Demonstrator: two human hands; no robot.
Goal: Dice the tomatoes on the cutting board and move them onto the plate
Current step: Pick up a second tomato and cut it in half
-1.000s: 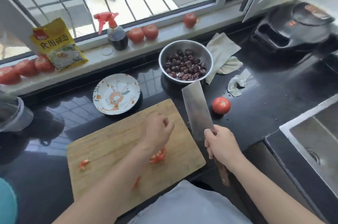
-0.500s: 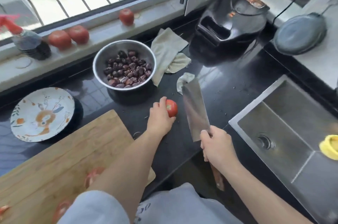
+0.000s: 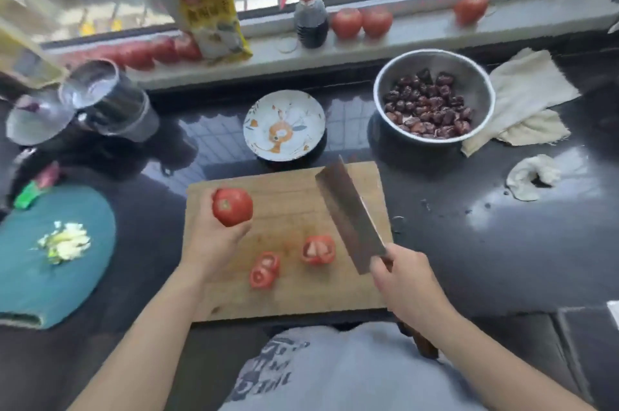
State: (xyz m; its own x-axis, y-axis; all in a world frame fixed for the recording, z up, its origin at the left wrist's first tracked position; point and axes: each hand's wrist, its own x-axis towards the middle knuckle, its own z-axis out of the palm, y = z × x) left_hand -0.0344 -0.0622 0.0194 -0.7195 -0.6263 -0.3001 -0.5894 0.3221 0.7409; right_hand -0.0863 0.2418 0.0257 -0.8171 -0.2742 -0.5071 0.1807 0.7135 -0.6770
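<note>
My left hand (image 3: 214, 239) holds a whole red tomato (image 3: 232, 206) above the left part of the wooden cutting board (image 3: 291, 196). On the board lie a cut tomato chunk (image 3: 318, 249) and two smaller tomato pieces (image 3: 264, 270). In my right hand (image 3: 402, 280) is a cleaver (image 3: 350, 216) gripped by the handle, its blade slanting over the board's right side. The patterned plate (image 3: 284, 125) sits just behind the board with no tomato on it.
A steel bowl of dark dates (image 3: 433, 95) stands back right beside a cloth (image 3: 526, 99). Tomatoes (image 3: 361, 21), a spray bottle (image 3: 310, 18) and a yellow packet (image 3: 211, 15) line the windowsill. A teal mat with chopped vegetables (image 3: 63, 243) lies left, steel pots (image 3: 107, 99) behind it.
My left hand took the whole tomato from the counter on the right and brought it over the board. The view swung back left. The cleaver stayed in my right hand.
</note>
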